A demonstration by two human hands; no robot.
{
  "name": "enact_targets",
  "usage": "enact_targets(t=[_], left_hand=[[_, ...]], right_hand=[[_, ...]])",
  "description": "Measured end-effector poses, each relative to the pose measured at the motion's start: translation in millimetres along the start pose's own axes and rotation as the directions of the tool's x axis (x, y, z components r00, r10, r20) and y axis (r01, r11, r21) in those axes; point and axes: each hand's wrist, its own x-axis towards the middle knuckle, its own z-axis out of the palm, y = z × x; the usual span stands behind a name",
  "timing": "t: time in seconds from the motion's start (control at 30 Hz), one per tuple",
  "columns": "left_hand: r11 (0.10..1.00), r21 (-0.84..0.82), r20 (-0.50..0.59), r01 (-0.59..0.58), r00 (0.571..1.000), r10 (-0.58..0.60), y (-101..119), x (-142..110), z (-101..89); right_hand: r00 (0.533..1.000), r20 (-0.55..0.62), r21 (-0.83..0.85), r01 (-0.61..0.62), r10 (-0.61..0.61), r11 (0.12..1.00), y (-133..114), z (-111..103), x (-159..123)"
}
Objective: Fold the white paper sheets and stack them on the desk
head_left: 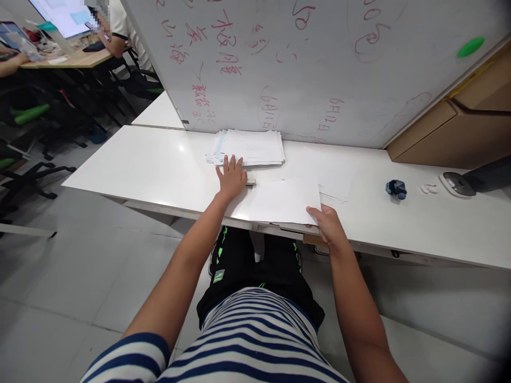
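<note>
The right hand (328,224) pinches a white sheet (283,201) at its near right corner, thumb on top, so the sheet stretches leftward from the grip along the near edge of the white table (151,165). The left hand (232,182) is spread palm down beyond the sheet's left side, its fingertips at the near edge of a paper stack (255,146); whether they press on it I cannot tell. A small pale object (250,182) sits just beside the left thumb.
</note>
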Motion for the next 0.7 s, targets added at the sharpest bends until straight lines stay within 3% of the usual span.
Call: enact_targets(t=[0.27, 0.47, 0.57, 0.7], left_hand=[[0.995, 0.08, 0.013, -0.056, 0.998, 0.055, 2.4, 3.9, 2.4], [0.998, 0.035, -0.005, -0.049, 0.999, 0.049, -0.6, 1.3, 2.3], [0.999, -0.019, -0.092, -0.032, 0.995, 0.03, -0.8, -4.6, 1.4], [0.994, -0.087, -0.179, -0.059, 0.983, 0.043, -0.3, -12.2, 1.4]], right_hand=[[1.0, -0.007, 0.002, 0.019, -0.019, 1.0, 0.9, 0.7, 0.7], [1.0, -0.018, 0.015, 0.025, -0.025, 1.0, 6.8, -0.3, 3.5], [0.985, -0.154, 0.107, 0.095, -0.078, 0.99, 9.8, 1.6, 2.1], [0.926, -0.353, 0.222, 0.224, -0.136, 0.949, 15.0, 7.1, -1.9]])
